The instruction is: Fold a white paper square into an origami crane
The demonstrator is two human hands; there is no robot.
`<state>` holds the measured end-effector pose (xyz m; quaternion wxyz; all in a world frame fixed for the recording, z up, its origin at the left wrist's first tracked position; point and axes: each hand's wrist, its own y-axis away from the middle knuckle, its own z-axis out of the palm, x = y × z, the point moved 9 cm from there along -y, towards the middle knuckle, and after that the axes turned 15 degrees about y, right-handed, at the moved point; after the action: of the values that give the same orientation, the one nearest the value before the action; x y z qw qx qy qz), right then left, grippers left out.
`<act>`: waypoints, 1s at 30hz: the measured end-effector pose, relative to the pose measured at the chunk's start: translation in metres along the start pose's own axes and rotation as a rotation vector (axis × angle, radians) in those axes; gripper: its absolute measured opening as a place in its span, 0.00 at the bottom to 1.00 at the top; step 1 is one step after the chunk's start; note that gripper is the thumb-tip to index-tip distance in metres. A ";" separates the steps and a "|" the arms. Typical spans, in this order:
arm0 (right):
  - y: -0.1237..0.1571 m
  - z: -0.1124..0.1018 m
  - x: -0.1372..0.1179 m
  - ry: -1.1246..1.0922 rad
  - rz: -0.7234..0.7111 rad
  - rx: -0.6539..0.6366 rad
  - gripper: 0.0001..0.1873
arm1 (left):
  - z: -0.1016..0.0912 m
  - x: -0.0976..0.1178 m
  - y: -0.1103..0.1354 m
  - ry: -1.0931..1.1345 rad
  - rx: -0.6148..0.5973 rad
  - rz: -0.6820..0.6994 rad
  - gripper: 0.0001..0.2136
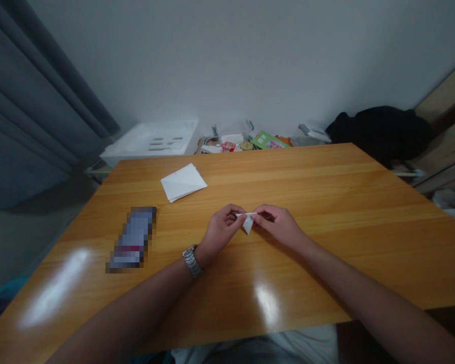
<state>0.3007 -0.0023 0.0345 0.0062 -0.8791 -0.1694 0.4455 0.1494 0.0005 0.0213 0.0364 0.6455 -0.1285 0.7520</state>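
Observation:
A small piece of folded white paper (247,223) is held up between my two hands, its lower end narrowing to a point. My left hand (223,226) pinches its left corner between thumb and fingers; a metal-banded watch (192,261) circles that wrist. On the other side, my right hand (278,224) grips the right corner in the same way. Both hands are low over the wooden table (326,187). The fingertips hide the paper's two upper corners.
Some white paper sheets (183,183) lie at the back left of the table. A pixelated phone-like device (133,240) is nearer on the left. Beyond the far edge are a white tray (155,134), a green booklet (268,140) and a black cloth heap (379,132).

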 end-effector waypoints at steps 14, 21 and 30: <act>0.000 0.000 -0.001 0.020 -0.047 -0.029 0.16 | -0.004 -0.003 -0.002 -0.023 0.017 -0.023 0.12; -0.002 0.000 0.004 -0.010 -0.028 -0.052 0.20 | -0.008 -0.015 -0.002 0.116 0.033 -0.086 0.15; -0.002 0.002 0.006 -0.103 0.036 -0.036 0.18 | 0.000 -0.008 -0.002 0.045 -0.018 -0.019 0.14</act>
<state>0.3015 0.0013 0.0285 -0.0263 -0.8578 -0.1617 0.4873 0.1509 0.0030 0.0133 0.0522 0.6293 -0.1280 0.7648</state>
